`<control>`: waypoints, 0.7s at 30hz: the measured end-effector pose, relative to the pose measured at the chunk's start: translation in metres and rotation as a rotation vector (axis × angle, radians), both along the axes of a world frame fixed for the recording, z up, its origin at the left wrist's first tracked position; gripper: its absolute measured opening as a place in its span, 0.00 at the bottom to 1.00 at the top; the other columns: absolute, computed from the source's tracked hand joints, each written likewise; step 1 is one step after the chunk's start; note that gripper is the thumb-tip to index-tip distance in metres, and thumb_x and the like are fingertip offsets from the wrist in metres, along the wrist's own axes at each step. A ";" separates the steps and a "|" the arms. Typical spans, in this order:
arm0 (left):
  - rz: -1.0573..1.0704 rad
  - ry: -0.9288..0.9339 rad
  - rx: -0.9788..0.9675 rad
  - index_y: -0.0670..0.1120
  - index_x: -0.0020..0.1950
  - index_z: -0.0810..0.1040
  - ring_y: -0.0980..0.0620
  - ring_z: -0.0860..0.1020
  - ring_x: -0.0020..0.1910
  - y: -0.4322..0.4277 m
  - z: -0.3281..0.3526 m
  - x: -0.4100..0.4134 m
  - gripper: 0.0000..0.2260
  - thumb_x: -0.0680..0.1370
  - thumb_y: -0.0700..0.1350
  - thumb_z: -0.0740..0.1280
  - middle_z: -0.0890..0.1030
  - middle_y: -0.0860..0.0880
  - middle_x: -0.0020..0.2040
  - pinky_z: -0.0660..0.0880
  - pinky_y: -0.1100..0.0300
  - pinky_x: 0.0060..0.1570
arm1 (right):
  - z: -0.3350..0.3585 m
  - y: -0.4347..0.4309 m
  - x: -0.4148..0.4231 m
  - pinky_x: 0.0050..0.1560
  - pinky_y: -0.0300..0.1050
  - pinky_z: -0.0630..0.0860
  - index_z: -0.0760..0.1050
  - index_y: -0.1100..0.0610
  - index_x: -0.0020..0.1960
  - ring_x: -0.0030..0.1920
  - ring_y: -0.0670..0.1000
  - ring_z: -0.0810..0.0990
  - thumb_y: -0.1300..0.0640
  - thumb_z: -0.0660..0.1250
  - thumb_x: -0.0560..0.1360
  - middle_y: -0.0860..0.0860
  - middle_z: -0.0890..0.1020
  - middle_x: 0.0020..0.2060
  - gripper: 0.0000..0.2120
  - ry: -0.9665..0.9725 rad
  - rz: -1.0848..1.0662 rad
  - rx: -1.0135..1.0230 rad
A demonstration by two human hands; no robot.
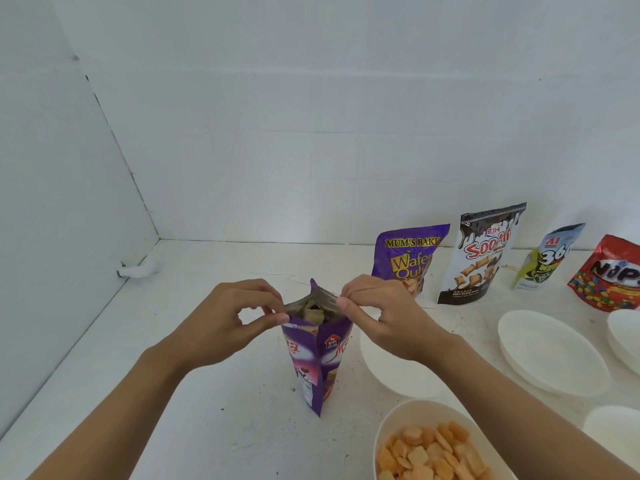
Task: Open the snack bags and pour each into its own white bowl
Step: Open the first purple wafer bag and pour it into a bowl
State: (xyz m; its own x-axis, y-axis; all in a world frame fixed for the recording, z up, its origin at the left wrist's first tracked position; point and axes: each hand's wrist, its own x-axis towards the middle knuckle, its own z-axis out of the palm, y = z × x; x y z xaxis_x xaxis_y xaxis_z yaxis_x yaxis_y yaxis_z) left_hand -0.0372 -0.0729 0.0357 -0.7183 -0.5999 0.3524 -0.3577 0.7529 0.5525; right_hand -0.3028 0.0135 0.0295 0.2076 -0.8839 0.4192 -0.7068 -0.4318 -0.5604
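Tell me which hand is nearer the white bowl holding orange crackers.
Right. The right hand pinches the top of the purple snack bag beyond the white cracker bowl; the left hand pinches its other edge, farther left.

The purple bag [317, 358] is showing glossy printed plastic film outside and a crinkled, silvery foil lining [327, 302] at its open mouth. The other bags [481, 258] by the wall are gleaming the same way, the red bag [607, 275] shining most. The white bowls [550, 351] are looking like smooth, matt plastic. The white bench [214, 427] is looking matt, scuffed and speckled with dark marks
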 end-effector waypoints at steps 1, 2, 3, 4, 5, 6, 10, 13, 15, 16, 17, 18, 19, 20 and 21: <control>-0.017 0.014 0.031 0.55 0.49 0.85 0.53 0.81 0.49 0.001 0.000 -0.003 0.13 0.77 0.61 0.65 0.83 0.61 0.48 0.78 0.61 0.43 | 0.001 -0.003 0.002 0.47 0.49 0.77 0.81 0.60 0.40 0.46 0.47 0.79 0.51 0.63 0.81 0.49 0.83 0.38 0.17 -0.016 0.000 0.002; -0.030 0.029 0.069 0.55 0.51 0.85 0.52 0.82 0.49 0.003 0.000 -0.005 0.12 0.79 0.59 0.66 0.83 0.60 0.49 0.78 0.60 0.44 | 0.003 -0.006 0.003 0.47 0.48 0.77 0.82 0.60 0.40 0.46 0.46 0.80 0.51 0.64 0.81 0.48 0.84 0.38 0.17 -0.019 -0.002 0.007; -0.033 0.048 0.119 0.54 0.52 0.84 0.51 0.82 0.48 0.003 -0.001 -0.007 0.10 0.80 0.56 0.67 0.84 0.59 0.49 0.79 0.60 0.46 | 0.004 -0.009 0.005 0.47 0.48 0.77 0.82 0.59 0.39 0.45 0.46 0.81 0.50 0.65 0.80 0.48 0.84 0.38 0.17 -0.010 -0.008 0.011; -0.019 0.074 0.182 0.53 0.54 0.84 0.51 0.83 0.47 0.004 -0.002 -0.009 0.08 0.81 0.53 0.67 0.84 0.57 0.49 0.79 0.60 0.47 | 0.007 -0.013 0.007 0.45 0.48 0.76 0.81 0.59 0.38 0.43 0.46 0.80 0.49 0.66 0.79 0.47 0.83 0.36 0.17 0.005 -0.018 0.016; 0.009 0.111 0.248 0.52 0.54 0.83 0.50 0.84 0.46 0.003 -0.004 -0.010 0.08 0.80 0.51 0.67 0.85 0.55 0.48 0.80 0.59 0.49 | 0.009 -0.016 0.009 0.44 0.47 0.75 0.80 0.58 0.38 0.41 0.47 0.79 0.48 0.67 0.79 0.47 0.82 0.36 0.17 0.016 -0.032 0.028; 0.044 0.157 0.306 0.50 0.54 0.83 0.48 0.84 0.44 0.002 -0.007 -0.011 0.08 0.80 0.50 0.67 0.85 0.52 0.47 0.80 0.58 0.50 | 0.012 -0.018 0.012 0.44 0.46 0.75 0.80 0.57 0.38 0.41 0.47 0.78 0.47 0.67 0.79 0.47 0.81 0.36 0.16 0.015 -0.046 0.042; 0.198 0.271 0.519 0.49 0.53 0.83 0.49 0.84 0.43 -0.005 -0.036 -0.017 0.06 0.81 0.46 0.65 0.85 0.48 0.44 0.80 0.58 0.45 | 0.023 -0.030 0.023 0.45 0.42 0.75 0.81 0.53 0.43 0.45 0.45 0.77 0.43 0.64 0.79 0.45 0.78 0.41 0.15 0.006 -0.118 0.084; 0.310 0.262 0.687 0.54 0.54 0.82 0.50 0.84 0.49 -0.009 -0.071 -0.026 0.07 0.82 0.47 0.64 0.86 0.51 0.49 0.81 0.56 0.48 | 0.027 -0.039 0.034 0.46 0.43 0.75 0.80 0.50 0.44 0.45 0.45 0.77 0.42 0.64 0.78 0.46 0.76 0.44 0.13 0.115 -0.204 0.157; 0.333 0.261 0.779 0.55 0.56 0.82 0.52 0.83 0.54 -0.009 -0.087 -0.035 0.07 0.82 0.50 0.64 0.85 0.55 0.52 0.82 0.52 0.53 | 0.030 -0.044 0.042 0.45 0.44 0.75 0.78 0.48 0.42 0.45 0.45 0.77 0.40 0.65 0.76 0.44 0.76 0.43 0.13 0.191 -0.256 0.219; 0.340 0.262 0.815 0.55 0.57 0.82 0.52 0.82 0.55 -0.009 -0.092 -0.039 0.08 0.82 0.50 0.64 0.85 0.56 0.53 0.81 0.51 0.55 | 0.032 -0.046 0.046 0.45 0.45 0.75 0.77 0.49 0.41 0.45 0.46 0.77 0.40 0.66 0.76 0.43 0.76 0.41 0.13 0.209 -0.283 0.243; 0.343 0.266 0.846 0.54 0.58 0.82 0.52 0.82 0.56 -0.009 -0.094 -0.042 0.09 0.82 0.51 0.64 0.85 0.56 0.53 0.81 0.49 0.57 | 0.034 -0.047 0.050 0.43 0.45 0.74 0.76 0.50 0.39 0.44 0.46 0.77 0.41 0.67 0.75 0.43 0.76 0.39 0.14 0.221 -0.312 0.258; 0.340 0.269 0.872 0.53 0.58 0.82 0.52 0.82 0.57 -0.009 -0.095 -0.044 0.09 0.82 0.51 0.64 0.85 0.55 0.54 0.80 0.48 0.58 | 0.035 -0.049 0.053 0.41 0.44 0.73 0.76 0.51 0.38 0.42 0.46 0.76 0.42 0.68 0.74 0.42 0.76 0.36 0.14 0.234 -0.345 0.265; 0.330 0.271 0.897 0.53 0.59 0.82 0.51 0.82 0.56 -0.010 -0.095 -0.046 0.10 0.82 0.51 0.64 0.85 0.55 0.54 0.80 0.47 0.59 | 0.037 -0.050 0.056 0.39 0.43 0.72 0.76 0.52 0.36 0.40 0.46 0.75 0.43 0.70 0.73 0.42 0.75 0.34 0.14 0.247 -0.378 0.265; 0.316 0.272 0.917 0.52 0.59 0.82 0.51 0.83 0.56 -0.010 -0.094 -0.046 0.10 0.82 0.51 0.64 0.86 0.54 0.53 0.80 0.46 0.59 | 0.038 -0.051 0.058 0.38 0.43 0.72 0.77 0.53 0.35 0.38 0.46 0.76 0.46 0.71 0.72 0.43 0.77 0.33 0.13 0.258 -0.406 0.262; 0.301 0.269 0.926 0.52 0.59 0.82 0.51 0.83 0.55 -0.010 -0.093 -0.047 0.10 0.81 0.52 0.65 0.86 0.54 0.53 0.80 0.46 0.59 | 0.038 -0.053 0.059 0.36 0.42 0.74 0.79 0.54 0.35 0.37 0.47 0.78 0.49 0.72 0.70 0.45 0.79 0.33 0.11 0.266 -0.428 0.263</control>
